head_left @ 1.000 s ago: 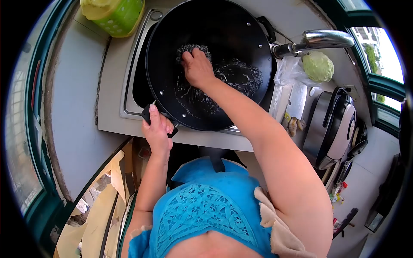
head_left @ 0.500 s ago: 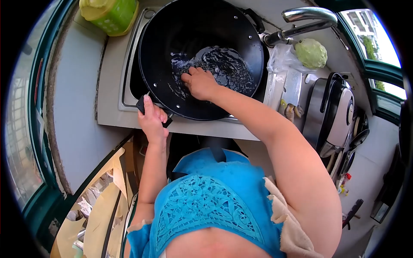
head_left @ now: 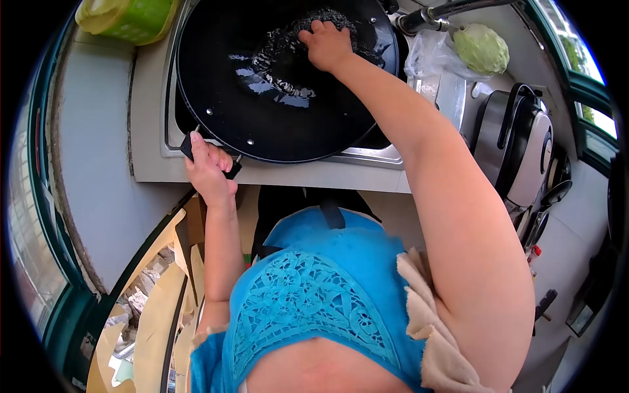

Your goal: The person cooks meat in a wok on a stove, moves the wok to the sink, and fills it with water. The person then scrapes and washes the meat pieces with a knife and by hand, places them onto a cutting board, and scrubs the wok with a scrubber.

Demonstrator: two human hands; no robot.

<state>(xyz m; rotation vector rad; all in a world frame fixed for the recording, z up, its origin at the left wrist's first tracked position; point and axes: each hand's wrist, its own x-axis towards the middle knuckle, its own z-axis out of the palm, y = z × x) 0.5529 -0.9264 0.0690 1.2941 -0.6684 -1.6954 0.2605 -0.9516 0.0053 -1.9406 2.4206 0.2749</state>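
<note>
A large black wok (head_left: 216,72) with a little rippling water in its bottom rests over the sink. My left hand (head_left: 208,171) is closed around the wok's near-left black handle (head_left: 232,169). Inside the wok, my right hand (head_left: 329,47) reaches palm down to the far side of the water. Its fingers are bent and apart, and nothing shows between them. Ripples (head_left: 282,49) spread around the fingertips, and the underside of the hand is hidden.
A metal sink rim (head_left: 377,155) shows beneath the wok. The faucet (head_left: 419,19) stands at the back right, beside a plastic bag (head_left: 429,56), a pale green cabbage (head_left: 481,49) and a cleaver (head_left: 452,92). A silver-black appliance (head_left: 514,144) stands farther right. A green-yellow container (head_left: 134,19) is at back left.
My right hand has moved toward the far side of the wok, and the water's ripples have shifted. My left hand keeps its hold on the handle. The view has shifted slightly.
</note>
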